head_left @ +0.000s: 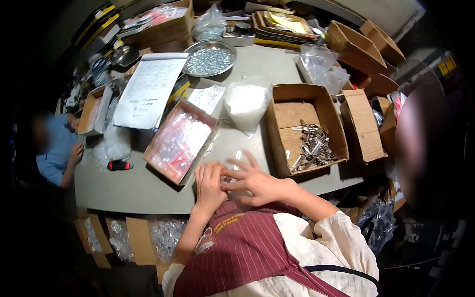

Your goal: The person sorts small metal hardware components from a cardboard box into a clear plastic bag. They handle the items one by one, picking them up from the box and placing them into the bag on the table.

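Two bare hands meet at the near table edge, with some small clear-ish thing (225, 181) between the fingertips, mostly hidden, so don't ask me what it is. Left hand (209, 187) has its fingers bent and bunched together against it; can't tell if they actually pinch it. Right hand (257, 185) is fanned out, a couple of fingers blurry, and I can't see whether it has a grip either.

Call the hands the clock centre. At half ten, real close, there's a shallow cardboard box (199, 110) of red-and-clear plastic packets (180, 141). At two, a deeper carton (297, 111) with a pile of slim metal pieces (316, 144). Clear bag of white stuff (247, 101) just past twelve, metal pan (210, 58) of tiny shiny bits beyond it. Notepad (148, 91) toward eleven, red-and-black handled tool (120, 165) at nine, co-worker's hand (75, 153) further out.

My worry: something that little could pop out if either fingertip slips, and it'd land on the apron (247, 242) or below the edge. Right forearm's near that carton too, so a careless elbow could nudge it.
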Available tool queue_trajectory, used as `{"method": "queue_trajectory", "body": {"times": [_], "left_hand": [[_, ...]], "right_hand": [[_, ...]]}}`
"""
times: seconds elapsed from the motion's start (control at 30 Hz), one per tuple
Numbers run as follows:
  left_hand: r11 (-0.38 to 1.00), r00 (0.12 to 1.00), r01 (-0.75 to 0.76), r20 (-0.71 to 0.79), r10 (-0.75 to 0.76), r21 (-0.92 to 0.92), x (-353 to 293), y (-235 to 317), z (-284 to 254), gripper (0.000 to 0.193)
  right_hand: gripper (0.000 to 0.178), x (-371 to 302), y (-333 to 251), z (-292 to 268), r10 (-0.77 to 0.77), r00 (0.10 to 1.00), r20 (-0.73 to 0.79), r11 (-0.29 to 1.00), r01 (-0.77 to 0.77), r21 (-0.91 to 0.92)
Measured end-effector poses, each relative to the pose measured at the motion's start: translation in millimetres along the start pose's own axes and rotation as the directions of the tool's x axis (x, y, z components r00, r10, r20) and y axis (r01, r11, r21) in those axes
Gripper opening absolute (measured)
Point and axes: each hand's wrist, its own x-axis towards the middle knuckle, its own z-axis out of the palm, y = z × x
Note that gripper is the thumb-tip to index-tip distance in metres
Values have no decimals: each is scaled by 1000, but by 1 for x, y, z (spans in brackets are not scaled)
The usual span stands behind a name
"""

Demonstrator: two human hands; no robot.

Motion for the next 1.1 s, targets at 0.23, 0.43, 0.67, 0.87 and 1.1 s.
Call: {"method": "queue_trajectory", "body": {"times": [0.23,0.43,0.67,0.87,1.1], "left_hand": [[982,986,161,58,-156,-94,-12,-9,11,22],[972,974,210,106,-199,-106,-11,-13,14,22],[929,945,325,103,-310,-178,-27,-24,13,20],[852,910,415,128,-395,-319,-29,-20,20,19],[828,890,455,165,-424,-327,-30,-11,13,18]], "right_hand": [[25,-38,111,-90,528,674,-516,827,-545,135],[29,-106,252,-107,760,477,-443,265,-848,-459],[16,-96,204,-150,855,383,-351,518,-668,534],[8,-49,79,-113,697,640,-322,576,-233,784],[16,-8,24,-11,556,813,-171,551,-207,808]]}}
